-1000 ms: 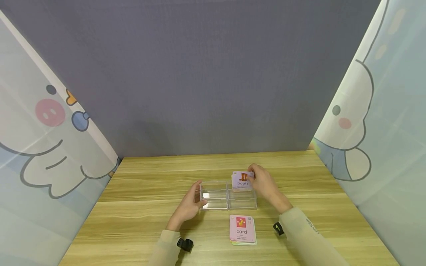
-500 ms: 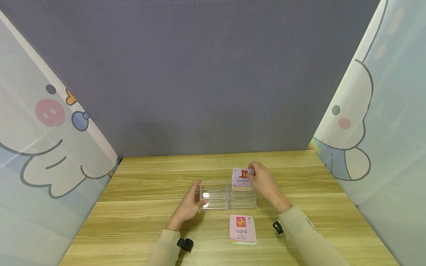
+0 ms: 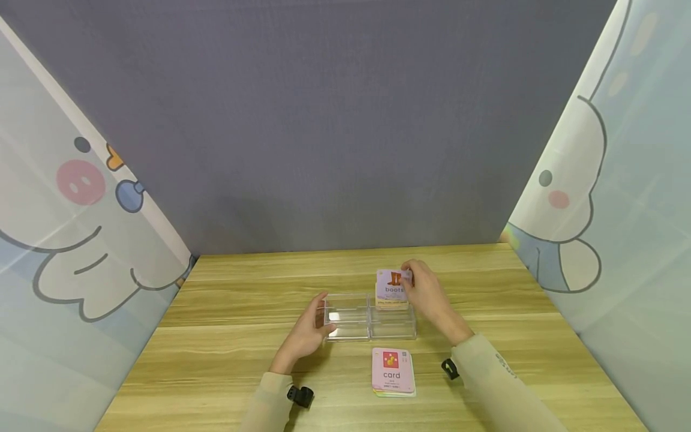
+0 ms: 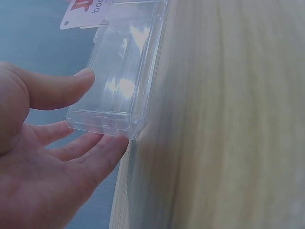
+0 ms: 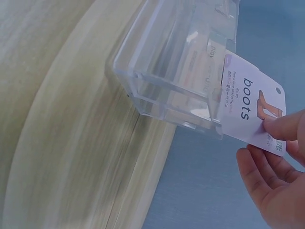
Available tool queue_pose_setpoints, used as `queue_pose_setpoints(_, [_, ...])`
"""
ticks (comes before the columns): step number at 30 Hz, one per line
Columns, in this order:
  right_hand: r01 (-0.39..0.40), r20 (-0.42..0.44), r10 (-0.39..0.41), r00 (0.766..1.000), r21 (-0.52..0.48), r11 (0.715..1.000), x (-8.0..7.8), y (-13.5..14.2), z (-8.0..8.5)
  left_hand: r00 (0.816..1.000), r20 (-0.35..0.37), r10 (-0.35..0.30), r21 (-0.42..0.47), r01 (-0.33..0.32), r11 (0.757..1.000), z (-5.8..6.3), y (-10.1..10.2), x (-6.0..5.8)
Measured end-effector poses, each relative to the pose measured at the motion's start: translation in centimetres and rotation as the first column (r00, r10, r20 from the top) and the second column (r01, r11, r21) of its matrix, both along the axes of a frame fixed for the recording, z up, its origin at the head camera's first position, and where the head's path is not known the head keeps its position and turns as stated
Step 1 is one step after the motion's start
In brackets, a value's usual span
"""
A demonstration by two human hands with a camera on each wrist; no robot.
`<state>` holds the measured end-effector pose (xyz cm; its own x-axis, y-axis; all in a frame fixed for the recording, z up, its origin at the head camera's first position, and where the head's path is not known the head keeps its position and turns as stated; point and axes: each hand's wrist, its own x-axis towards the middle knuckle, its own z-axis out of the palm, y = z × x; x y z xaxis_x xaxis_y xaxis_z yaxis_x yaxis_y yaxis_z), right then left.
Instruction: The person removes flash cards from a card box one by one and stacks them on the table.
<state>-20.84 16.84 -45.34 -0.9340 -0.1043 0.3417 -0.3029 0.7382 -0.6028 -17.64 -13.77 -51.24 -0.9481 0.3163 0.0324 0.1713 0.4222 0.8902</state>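
A clear plastic card holder [image 3: 347, 316] with stepped compartments in two columns stands mid-table. At its left end my left hand [image 3: 305, 333] grips it, thumb at the near side and fingers round the end [image 4: 71, 152]. My right hand [image 3: 429, 297] pinches a lilac flash card [image 5: 248, 102] marked "boots" by its upper right corner, thumb on the picture. This card stands up at the holder's back right compartment, its lower edge at the plastic rim. Another card [image 5: 213, 67] with the word "play" shows through the clear wall behind it.
A stack of flash cards [image 3: 393, 372], a pink "card" one on top, lies on the wooden table [image 3: 216, 360] in front of the holder. A grey panel [image 3: 345, 150] rises behind the table, with cartoon-printed curtains [image 3: 572, 198] at the sides.
My right hand has moved slightly up and away, raising the "boots" card, and more of a yellowish strip shows below it. My left hand and the holder stay put.
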Motion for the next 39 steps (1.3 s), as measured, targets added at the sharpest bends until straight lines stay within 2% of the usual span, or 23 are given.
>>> queue_pose_setpoints(10, [-0.025, -0.047, 0.023, 0.999, -0.041, 0.999, 0.13, 0.03, 0.14, 1.000, -0.009, -0.001, 0.004, 0.001, 1.000, 0.01, 0.07, 0.13])
queue_pose_setpoints(23, [-0.048, -0.009, 0.047, 0.999, -0.082, 0.995, 0.31, 0.20, 0.09, 1.000, -0.012, -0.010, 0.017, 0.010, 1.000, -0.29, 0.04, 0.11])
queue_pose_setpoints(30, [-0.042, 0.007, 0.043, 0.999, -0.112, 0.993, 0.49, 0.19, 0.30, 1.000, -0.011, -0.008, 0.014, 0.008, 1.000, -0.08, 0.10, 0.14])
queue_pose_setpoints(39, [-0.029, -0.026, 0.026, 0.999, -0.150, 0.988, 0.85, 0.27, 0.73, 1.000, -0.019, -0.015, 0.019, 0.015, 1.000, -0.04, 0.10, 0.07])
